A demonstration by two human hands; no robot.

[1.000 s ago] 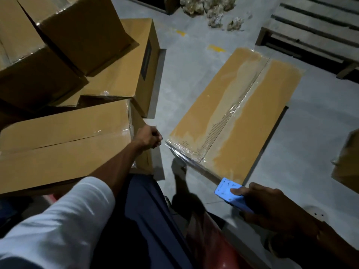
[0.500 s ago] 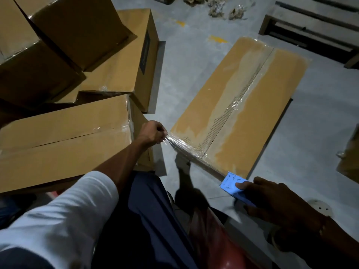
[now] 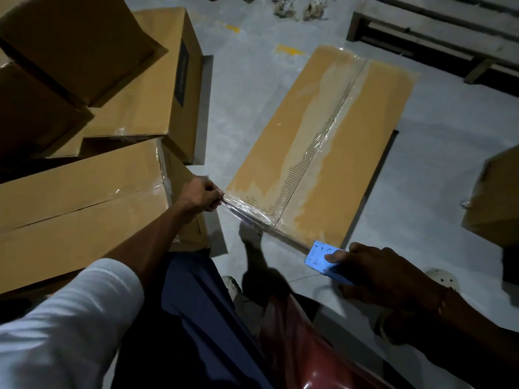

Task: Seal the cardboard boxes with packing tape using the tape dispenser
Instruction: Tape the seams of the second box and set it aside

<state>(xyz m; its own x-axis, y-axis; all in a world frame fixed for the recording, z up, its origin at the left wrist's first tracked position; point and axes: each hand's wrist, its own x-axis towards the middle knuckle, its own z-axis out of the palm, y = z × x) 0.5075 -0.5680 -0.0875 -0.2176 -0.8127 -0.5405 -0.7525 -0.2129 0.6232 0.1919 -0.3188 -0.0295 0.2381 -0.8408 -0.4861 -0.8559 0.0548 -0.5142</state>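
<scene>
1. A grey concrete floor (image 3: 247, 108) is seen across the scene.
2. Two yellow paint marks (image 3: 289, 49) are located on the floor, toward its far end.
3. A wooden pallet (image 3: 438, 32) is set on the floor at the far right.
4. Crumpled pale scraps (image 3: 297, 8) are scattered on the floor, left of the pallet.
5. A white perforated sandal (image 3: 442, 279) is visible on the floor at the near right.

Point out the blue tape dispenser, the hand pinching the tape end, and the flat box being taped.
blue tape dispenser (image 3: 318, 255): head view, on its blue plate.
left hand (image 3: 200, 193): head view, on the back of the hand.
flat box (image 3: 354, 175): head view, on its right top flap.
</scene>
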